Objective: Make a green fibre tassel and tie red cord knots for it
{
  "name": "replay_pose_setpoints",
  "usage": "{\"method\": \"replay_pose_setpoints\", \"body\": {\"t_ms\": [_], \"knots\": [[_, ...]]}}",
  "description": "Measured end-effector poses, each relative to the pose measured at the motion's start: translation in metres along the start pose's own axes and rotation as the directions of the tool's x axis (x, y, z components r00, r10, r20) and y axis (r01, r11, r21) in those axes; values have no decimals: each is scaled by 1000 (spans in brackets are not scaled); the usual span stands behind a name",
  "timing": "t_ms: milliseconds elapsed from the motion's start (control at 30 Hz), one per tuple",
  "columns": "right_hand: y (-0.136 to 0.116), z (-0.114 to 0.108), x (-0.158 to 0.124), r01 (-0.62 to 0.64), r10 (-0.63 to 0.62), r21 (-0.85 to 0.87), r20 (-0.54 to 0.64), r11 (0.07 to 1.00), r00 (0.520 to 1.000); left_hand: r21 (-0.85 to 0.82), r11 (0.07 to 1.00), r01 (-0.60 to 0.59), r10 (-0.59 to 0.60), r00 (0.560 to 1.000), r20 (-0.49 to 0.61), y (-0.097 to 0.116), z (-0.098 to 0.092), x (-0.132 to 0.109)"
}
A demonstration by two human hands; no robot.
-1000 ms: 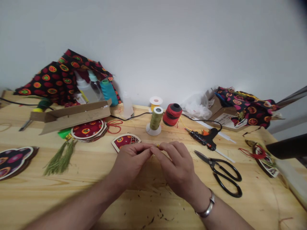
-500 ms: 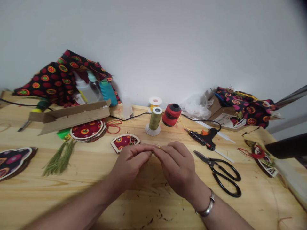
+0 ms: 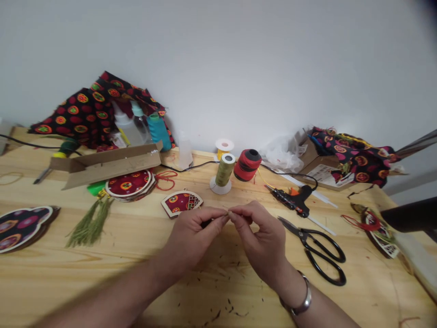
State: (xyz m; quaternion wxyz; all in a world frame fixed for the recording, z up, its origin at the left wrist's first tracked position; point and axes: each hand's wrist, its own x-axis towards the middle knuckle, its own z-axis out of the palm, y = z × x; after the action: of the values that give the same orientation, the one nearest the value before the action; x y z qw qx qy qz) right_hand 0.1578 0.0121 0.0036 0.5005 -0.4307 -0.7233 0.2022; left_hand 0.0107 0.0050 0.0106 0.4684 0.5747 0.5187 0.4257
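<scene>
Tabletop: pale wood, grain visible, dark scraps strewn over near part. Lying flat: black-handled scissors, glue gun, fan-shaped ornament. Upright: olive thread spool, red thread cone just beside it.

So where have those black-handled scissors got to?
In the head view, the scissors lie on the table, just to the right of the person's right hand, with the black glue gun just beyond them.
</scene>
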Motion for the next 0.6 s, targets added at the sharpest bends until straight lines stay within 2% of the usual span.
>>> {"method": "replay_pose_setpoints", "body": {"t_ms": [233,333,500,600], "knots": [[-7,-1,-4,43,-43,15,0,999,999,85,996,-34,37,998,-41,-3,1,-3],[-8,-3,-6,116,-116,-1,13,993,993,92,994,-54,57,998,-34,-2,1,-3],[-7,-5,-11,278,-278,13,116,960,954,66,995,-79,80,997,-15,-4,1,-2],[-4,-4,-14,314,-319,55,157,948,935,53,996,-74,74,997,3,-5,0,-3]]}}
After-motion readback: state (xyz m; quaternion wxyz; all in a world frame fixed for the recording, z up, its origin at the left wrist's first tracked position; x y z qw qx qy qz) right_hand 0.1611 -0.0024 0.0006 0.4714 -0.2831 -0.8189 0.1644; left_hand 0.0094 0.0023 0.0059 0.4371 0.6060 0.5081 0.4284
